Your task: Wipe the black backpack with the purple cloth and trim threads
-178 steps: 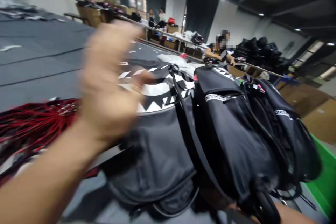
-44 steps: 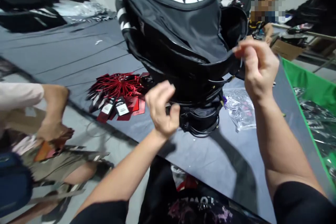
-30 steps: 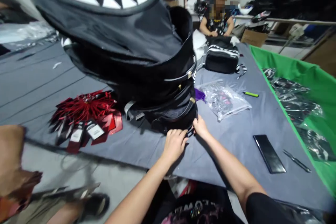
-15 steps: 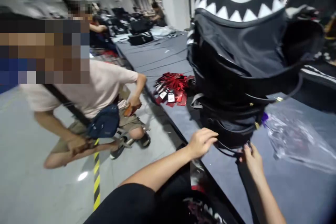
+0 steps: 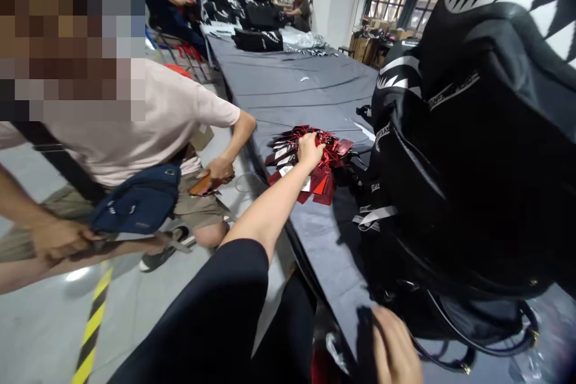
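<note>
My left hand [image 5: 309, 151] reaches onto a pile of red and black hang tags [image 5: 323, 187], its fingers curled closed among their red strings. How many tags it grips is hidden. At the table's near edge my right hand [image 5: 396, 345] is closed around a black strap [image 5: 365, 333], its fingertips partly out of sight. Right of both hands stands a large black backpack [image 5: 472, 192] with white shark-teeth prints, its handles and a pale webbing loop hanging toward the table.
A grey cloth-covered table [image 5: 288, 81] runs away from me, with a black bag [image 5: 257, 41] farther along. Close on the left sits a person in a pale shirt [image 5: 166, 114] with a blue pouch [image 5: 139, 198]. Clear plastic [image 5: 551, 336] lies at the lower right.
My left hand has left the backpack's lower side and moved forward to the tag pile. My right hand now appears lower in view, and the view has turned and come nearer the backpack.
</note>
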`<state>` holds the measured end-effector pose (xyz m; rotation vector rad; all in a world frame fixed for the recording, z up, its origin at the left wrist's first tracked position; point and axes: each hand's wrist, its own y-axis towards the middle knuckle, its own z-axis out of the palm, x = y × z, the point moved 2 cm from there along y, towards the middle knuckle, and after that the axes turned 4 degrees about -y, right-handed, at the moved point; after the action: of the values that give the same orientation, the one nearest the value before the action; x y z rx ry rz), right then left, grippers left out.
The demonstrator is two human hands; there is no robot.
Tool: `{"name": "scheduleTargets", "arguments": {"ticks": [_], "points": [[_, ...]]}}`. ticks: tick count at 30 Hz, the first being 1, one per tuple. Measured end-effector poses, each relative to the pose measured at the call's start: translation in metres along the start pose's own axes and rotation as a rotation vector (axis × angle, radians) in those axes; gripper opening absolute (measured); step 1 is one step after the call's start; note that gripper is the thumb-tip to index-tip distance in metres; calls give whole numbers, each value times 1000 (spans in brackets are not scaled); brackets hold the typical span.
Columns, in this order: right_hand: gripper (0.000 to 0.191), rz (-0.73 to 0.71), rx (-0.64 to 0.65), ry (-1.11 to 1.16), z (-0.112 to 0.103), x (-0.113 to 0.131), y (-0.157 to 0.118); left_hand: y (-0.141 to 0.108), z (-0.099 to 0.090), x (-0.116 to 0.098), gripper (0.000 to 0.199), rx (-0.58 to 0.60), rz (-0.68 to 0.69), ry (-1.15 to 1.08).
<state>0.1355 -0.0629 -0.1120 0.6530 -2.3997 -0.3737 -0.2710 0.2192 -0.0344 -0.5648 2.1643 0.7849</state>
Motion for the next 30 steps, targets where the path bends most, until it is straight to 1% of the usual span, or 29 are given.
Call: {"name": "scheduleTargets", "arguments": {"ticks": [1,2,3,5,7,8,9,12,14,16,18,20,22,23,24,26,28,30], "points": [[37,-91,72,1,15,6,19,8,8,2,57,14,-18,1],[46,-141,146,-12,29,10,36,14,14,5,62,27,-36,0],[54,-154,202,-36,41,10,51,20,20,8,68,40,-50,-1],[65,-116,282,-80,60,5,71,30,31,14,77,67,-65,-7],[70,-61,327,-93,72,-4,79,37,39,20,76,97,-67,-13],[71,-35,344,-87,75,-8,81,40,43,22,70,109,-64,-13],[71,-14,357,-77,78,-13,82,42,46,24,60,119,-61,-13],[70,64,336,-42,86,-24,88,40,47,28,26,143,-33,-28],[70,152,292,-26,93,-28,95,33,41,31,17,177,18,-67],[68,221,244,-8,100,-27,105,23,30,35,15,227,86,-126],[60,205,163,18,104,-17,117,10,17,38,14,281,151,-190],[50,94,67,40,104,4,135,-3,8,40,13,342,201,-250],[43,-39,6,53,104,31,161,-17,3,38,13,404,231,-307],[43,-82,10,57,105,44,176,-23,2,36,14,432,240,-334],[43,-81,-6,60,108,55,193,-29,2,33,15,456,246,-359],[45,-26,34,13,117,71,226,-40,1,27,17,500,253,-402],[46,100,167,-59,129,76,253,-48,0,21,18,533,256,-436],[35,190,278,-88,137,78,269,-53,-2,19,19,541,252,-460]]}}
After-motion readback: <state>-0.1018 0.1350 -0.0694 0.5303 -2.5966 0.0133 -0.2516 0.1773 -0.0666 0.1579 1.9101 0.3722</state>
